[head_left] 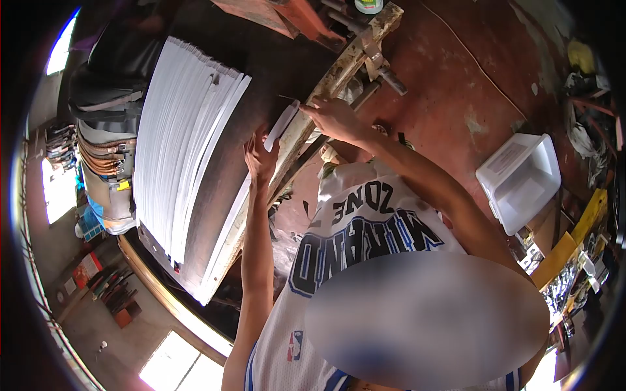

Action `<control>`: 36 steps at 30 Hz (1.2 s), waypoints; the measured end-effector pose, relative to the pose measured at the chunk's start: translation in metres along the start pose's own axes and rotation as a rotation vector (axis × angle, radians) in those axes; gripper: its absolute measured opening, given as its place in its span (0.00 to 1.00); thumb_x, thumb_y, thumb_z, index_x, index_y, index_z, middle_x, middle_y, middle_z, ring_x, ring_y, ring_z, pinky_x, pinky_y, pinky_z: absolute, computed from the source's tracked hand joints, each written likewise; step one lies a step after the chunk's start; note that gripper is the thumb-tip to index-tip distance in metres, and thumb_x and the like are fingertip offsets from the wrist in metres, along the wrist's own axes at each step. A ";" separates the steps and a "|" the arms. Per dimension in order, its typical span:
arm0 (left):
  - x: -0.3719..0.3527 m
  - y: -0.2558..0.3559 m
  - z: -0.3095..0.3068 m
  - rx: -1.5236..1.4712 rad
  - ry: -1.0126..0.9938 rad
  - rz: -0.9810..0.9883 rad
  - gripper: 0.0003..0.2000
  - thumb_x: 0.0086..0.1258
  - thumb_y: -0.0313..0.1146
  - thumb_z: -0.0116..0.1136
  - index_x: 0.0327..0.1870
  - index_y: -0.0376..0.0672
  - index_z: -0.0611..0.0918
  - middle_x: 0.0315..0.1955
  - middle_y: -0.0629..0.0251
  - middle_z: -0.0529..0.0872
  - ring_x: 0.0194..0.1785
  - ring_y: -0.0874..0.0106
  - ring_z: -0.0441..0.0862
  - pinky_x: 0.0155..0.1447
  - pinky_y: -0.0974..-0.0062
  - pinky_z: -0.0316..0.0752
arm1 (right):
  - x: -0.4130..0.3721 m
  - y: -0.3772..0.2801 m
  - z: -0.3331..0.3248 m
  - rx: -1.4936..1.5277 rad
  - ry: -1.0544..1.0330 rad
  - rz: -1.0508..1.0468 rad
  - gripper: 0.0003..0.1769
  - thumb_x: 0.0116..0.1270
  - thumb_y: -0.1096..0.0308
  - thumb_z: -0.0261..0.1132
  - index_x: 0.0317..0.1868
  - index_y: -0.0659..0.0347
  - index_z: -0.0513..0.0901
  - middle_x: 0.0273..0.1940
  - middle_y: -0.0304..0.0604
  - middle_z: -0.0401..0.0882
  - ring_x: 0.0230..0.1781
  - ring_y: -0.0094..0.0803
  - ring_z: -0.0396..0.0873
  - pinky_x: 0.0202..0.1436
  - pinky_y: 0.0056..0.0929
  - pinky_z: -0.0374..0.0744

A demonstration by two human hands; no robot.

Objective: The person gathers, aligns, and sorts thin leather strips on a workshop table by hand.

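Note:
My left hand (262,158) is closed around a long white strip (283,124) near the edge of a dark table. The strip's upper end sticks out past my fingers, and what looks like its lower length runs on along the table edge. My right hand (331,118) is closed in a pinch beside that upper end. A thin dark line shows by its fingertips; what they hold is too small to make out. To the left of my left hand lies a thick stack of long white strips (186,143), fanned slightly at one end.
A worn wooden beam (339,70) with a metal clamp (373,55) borders the table. A white plastic bin (521,182) stands on the red floor to the right. Brown belts (104,156) and black bags (107,98) are at the left. A bottle (369,5) is at the top.

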State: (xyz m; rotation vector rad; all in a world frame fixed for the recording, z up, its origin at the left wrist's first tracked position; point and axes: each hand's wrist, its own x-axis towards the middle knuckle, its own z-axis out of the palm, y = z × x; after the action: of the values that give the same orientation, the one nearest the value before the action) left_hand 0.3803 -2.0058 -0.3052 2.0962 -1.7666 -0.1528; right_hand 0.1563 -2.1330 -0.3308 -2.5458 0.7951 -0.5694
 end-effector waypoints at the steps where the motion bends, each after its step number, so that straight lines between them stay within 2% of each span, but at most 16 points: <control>1: 0.000 -0.001 -0.001 -0.016 0.001 0.000 0.28 0.56 0.28 0.72 0.60 0.46 0.77 0.38 0.60 0.87 0.44 0.63 0.85 0.55 0.63 0.73 | 0.001 -0.001 0.001 0.030 -0.022 0.012 0.29 0.56 0.70 0.69 0.62 0.52 0.79 0.47 0.47 0.80 0.37 0.40 0.85 0.35 0.37 0.84; 9: 0.004 0.003 -0.008 -0.074 -0.002 -0.043 0.25 0.55 0.28 0.74 0.55 0.44 0.79 0.36 0.59 0.88 0.42 0.63 0.87 0.51 0.64 0.77 | 0.001 -0.001 0.003 0.065 0.030 0.005 0.24 0.60 0.70 0.67 0.59 0.52 0.79 0.43 0.46 0.79 0.40 0.42 0.83 0.37 0.37 0.85; 11: 0.005 0.004 -0.009 -0.057 0.002 -0.008 0.24 0.54 0.27 0.74 0.53 0.44 0.79 0.36 0.59 0.88 0.41 0.63 0.87 0.50 0.64 0.79 | 0.001 0.002 0.004 0.048 0.029 -0.011 0.25 0.67 0.67 0.62 0.65 0.48 0.76 0.39 0.48 0.76 0.33 0.43 0.80 0.38 0.39 0.80; 18: 0.003 -0.001 -0.009 -0.081 0.009 0.021 0.22 0.55 0.27 0.74 0.52 0.42 0.79 0.41 0.59 0.87 0.42 0.63 0.86 0.50 0.65 0.81 | 0.000 -0.003 0.004 0.013 0.012 -0.019 0.26 0.66 0.67 0.63 0.66 0.51 0.75 0.39 0.46 0.76 0.35 0.41 0.80 0.38 0.37 0.80; 26: 0.009 0.007 -0.009 -0.048 0.017 0.010 0.17 0.55 0.26 0.72 0.44 0.43 0.78 0.36 0.60 0.87 0.43 0.61 0.86 0.54 0.63 0.76 | 0.002 -0.004 0.007 0.121 -0.001 0.023 0.24 0.67 0.67 0.62 0.64 0.53 0.75 0.40 0.47 0.77 0.38 0.42 0.80 0.42 0.37 0.80; 31: 0.009 0.000 -0.007 -0.054 0.014 0.054 0.15 0.55 0.26 0.72 0.40 0.44 0.79 0.35 0.61 0.86 0.44 0.58 0.84 0.53 0.62 0.76 | 0.003 -0.002 0.006 0.215 0.055 0.005 0.22 0.69 0.67 0.61 0.63 0.54 0.75 0.43 0.47 0.78 0.40 0.43 0.81 0.45 0.38 0.80; 36: 0.016 0.001 -0.012 -0.054 -0.042 0.106 0.12 0.55 0.27 0.72 0.38 0.45 0.79 0.36 0.62 0.84 0.43 0.57 0.83 0.50 0.61 0.75 | 0.006 -0.005 0.010 0.229 -0.001 0.005 0.21 0.70 0.66 0.61 0.63 0.55 0.75 0.44 0.47 0.79 0.41 0.44 0.81 0.46 0.38 0.80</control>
State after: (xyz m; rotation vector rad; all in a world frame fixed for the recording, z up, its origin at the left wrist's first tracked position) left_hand 0.3871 -2.0190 -0.2909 1.9703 -1.8717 -0.2146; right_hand 0.1678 -2.1303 -0.3350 -2.3341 0.6930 -0.6203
